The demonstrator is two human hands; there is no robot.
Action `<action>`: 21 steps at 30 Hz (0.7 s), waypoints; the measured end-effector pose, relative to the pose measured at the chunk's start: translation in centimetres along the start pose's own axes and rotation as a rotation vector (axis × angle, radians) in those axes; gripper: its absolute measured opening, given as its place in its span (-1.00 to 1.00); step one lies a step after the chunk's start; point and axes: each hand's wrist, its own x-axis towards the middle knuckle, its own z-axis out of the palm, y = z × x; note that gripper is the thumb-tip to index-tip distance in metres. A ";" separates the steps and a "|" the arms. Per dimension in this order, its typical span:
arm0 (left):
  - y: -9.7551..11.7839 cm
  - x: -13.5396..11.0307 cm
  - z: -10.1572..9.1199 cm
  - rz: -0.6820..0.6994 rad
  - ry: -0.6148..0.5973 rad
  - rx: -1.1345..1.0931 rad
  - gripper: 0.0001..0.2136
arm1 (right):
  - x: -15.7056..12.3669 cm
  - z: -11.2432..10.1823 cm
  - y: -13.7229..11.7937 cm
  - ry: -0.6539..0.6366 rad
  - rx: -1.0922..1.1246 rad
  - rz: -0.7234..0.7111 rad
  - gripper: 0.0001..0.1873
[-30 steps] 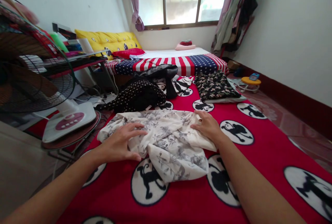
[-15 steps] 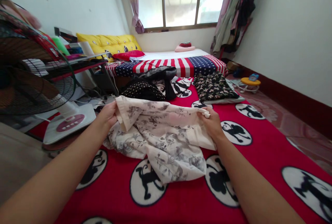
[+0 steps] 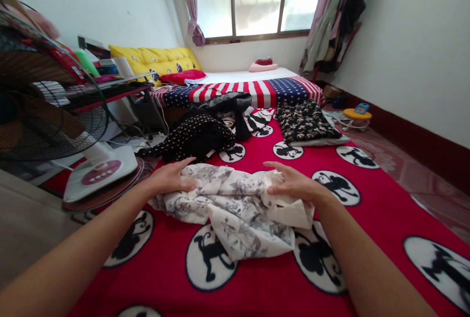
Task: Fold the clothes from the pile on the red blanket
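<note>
A cream garment with a grey flower print [image 3: 235, 209] lies crumpled on a red blanket with black monkey medallions [image 3: 264, 278]. My left hand [image 3: 169, 178] rests on the garment's left end, fingers stretched out flat. At the garment's right end my right hand [image 3: 290, 183] also lies over the cloth with its fingers extended. Neither hand grips the fabric.
A black dotted garment [image 3: 198, 135], a dark heap [image 3: 229, 104] and a folded black floral garment [image 3: 304, 121] lie further back. A standing fan [image 3: 47, 106] with a white base [image 3: 103, 172] is at left. A striped mattress [image 3: 257, 89] lies under the window.
Half a second ago both hands held the garment's top edge lifted; now the cloth is back down on the blanket, folded toward me, and both hands lie open on it.
</note>
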 end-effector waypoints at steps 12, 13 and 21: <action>0.1 -5.6 -1.4 0.324 -0.215 0.009 -0.57 | -4.0 9.8 -1.8 -0.222 -0.967 -0.254 -0.22; 0.2 -6.0 -1.3 0.324 -0.244 -0.003 -0.60 | -4.2 10.4 -1.6 -0.196 -0.964 -0.269 -0.28; 2.7 -5.7 -2.6 0.081 -0.053 0.136 -0.83 | -2.9 7.0 -1.2 0.067 -0.844 -0.198 -0.86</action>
